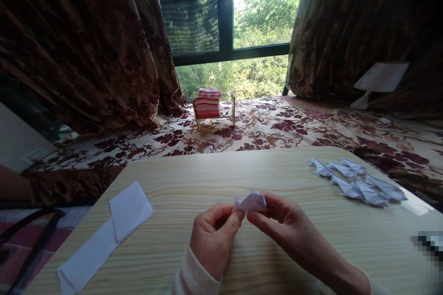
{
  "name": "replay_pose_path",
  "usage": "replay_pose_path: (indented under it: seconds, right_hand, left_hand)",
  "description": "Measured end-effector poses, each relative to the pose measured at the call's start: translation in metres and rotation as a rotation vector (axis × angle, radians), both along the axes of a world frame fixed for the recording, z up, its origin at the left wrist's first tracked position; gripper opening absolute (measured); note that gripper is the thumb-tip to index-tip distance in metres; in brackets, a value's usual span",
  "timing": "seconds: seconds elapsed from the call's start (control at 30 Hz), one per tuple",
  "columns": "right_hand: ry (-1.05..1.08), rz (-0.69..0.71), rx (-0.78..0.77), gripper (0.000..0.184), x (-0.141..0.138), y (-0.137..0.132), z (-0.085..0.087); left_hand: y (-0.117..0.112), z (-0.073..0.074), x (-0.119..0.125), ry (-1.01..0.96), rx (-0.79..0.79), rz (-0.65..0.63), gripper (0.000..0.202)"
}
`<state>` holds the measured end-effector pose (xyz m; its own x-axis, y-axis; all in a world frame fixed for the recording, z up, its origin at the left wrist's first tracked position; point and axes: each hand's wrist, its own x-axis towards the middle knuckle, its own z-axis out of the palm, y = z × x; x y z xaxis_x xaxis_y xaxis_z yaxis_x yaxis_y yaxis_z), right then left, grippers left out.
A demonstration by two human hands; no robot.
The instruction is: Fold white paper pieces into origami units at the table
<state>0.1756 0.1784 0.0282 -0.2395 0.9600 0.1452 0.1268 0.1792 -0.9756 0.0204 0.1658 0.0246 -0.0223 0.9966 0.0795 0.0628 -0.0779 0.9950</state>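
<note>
Above the middle of the wooden table, a small folded white paper piece [254, 202] is held between both hands. My left hand [215, 230] pinches its left end between thumb and fingers. On the other side, my right hand [284, 219] grips the right end, with the thumb below and fingers behind. The hidden fingertips cover part of the folds. Several finished-looking folded paper shapes [370, 191] lie in a cluster at the table's right. To the left rest a stack of white paper squares [130, 209] and a long white paper strip [88, 253], partly overlapping.
The pale wooden table [194, 173] stands before a ledge covered in flowered cloth [263, 124]. On that ledge are a small wooden rack [234, 110] with folded red-striped cloths [208, 103] and a lamp [382, 77]. A pixelated dark item [431, 244] sits at the right edge.
</note>
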Motion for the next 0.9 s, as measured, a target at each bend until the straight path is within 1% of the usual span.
replay_pose_path:
  seconds: [0.07, 0.13, 0.2, 0.23, 0.27, 0.33, 0.43, 0.5, 0.57, 0.63, 0.7, 0.8, 0.9]
  right_hand:
    - [-0.095, -0.064, 0.152, 0.021, 0.006, -0.001, 0.001]
    - [-0.135, -0.130, 0.298, 0.025, 0.011, -0.001, 0.004]
    - [-0.161, -0.166, 0.378, 0.021, 0.014, 0.000, 0.007]
    - [-0.174, -0.179, 0.393, 0.019, 0.014, 0.001, 0.009]
    - [-0.186, -0.186, 0.392, 0.017, 0.015, 0.001, 0.010]
    - [-0.206, -0.169, 0.342, 0.011, 0.015, 0.003, 0.011]
    - [-0.237, -0.110, 0.216, 0.022, 0.017, 0.005, 0.011]
    - [-0.260, -0.092, 0.160, 0.025, 0.019, 0.006, 0.013]
    - [-0.278, -0.111, 0.178, 0.019, 0.022, 0.005, 0.014]
    - [-0.294, -0.112, 0.246, 0.019, 0.025, 0.005, 0.017]
    - [-0.317, -0.055, 0.285, 0.019, 0.027, 0.004, 0.018]
    - [-0.340, 0.054, 0.246, 0.015, 0.025, 0.002, 0.020]
    - [-0.342, 0.084, 0.195, 0.021, 0.020, -0.002, 0.023]
  left_hand:
    - [0.001, 0.005, -0.002, 0.108, 0.133, 0.024, 0.012]
    - [0.001, 0.009, -0.003, 0.190, 0.247, 0.053, 0.011]
    - [0.002, 0.010, -0.004, 0.230, 0.310, 0.068, 0.011]
    - [0.002, 0.011, -0.004, 0.237, 0.313, 0.058, 0.011]
    - [0.002, 0.010, -0.005, 0.237, 0.294, 0.037, 0.011]
    - [0.003, 0.009, -0.006, 0.220, 0.207, -0.010, 0.012]
    - [0.004, 0.007, -0.008, 0.187, 0.090, -0.034, 0.017]
    - [0.006, 0.007, -0.009, 0.161, 0.057, -0.037, 0.020]
    - [0.007, 0.008, -0.010, 0.146, 0.040, -0.032, 0.022]
    - [0.006, 0.011, -0.010, 0.177, 0.044, -0.021, 0.021]
    - [0.006, 0.013, -0.009, 0.237, 0.068, -0.023, 0.019]
    - [0.006, 0.013, -0.009, 0.272, 0.107, -0.041, 0.018]
    - [0.008, 0.009, -0.010, 0.192, 0.093, -0.051, 0.023]
